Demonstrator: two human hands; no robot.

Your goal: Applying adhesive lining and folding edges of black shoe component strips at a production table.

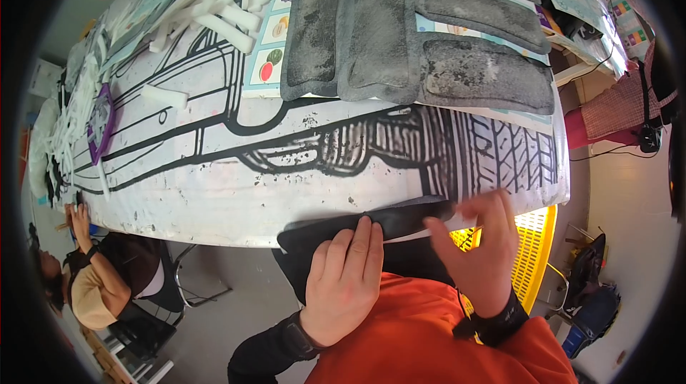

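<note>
The left grip (343, 282) lies with straight fingers pressed on a long black fabric piece (414, 220) at lower centre of the frame; its thumb is hidden, so I cannot tell whether it pinches. The right grip (484, 255), blurred, is wide by the piece's right end. Grey rectangular fabric pads (379, 30) cover the white, black-lined worktop's (214, 202) upper right.

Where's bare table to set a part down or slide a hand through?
Widest: the front-left tabletop, between the purple object and the black fabric. A hand could likely pass between that fabric and the gray pads, keeping clear of the right hand. Crowded: the far side, with pads and piled white strips, and the front edge under the left hand.
</note>
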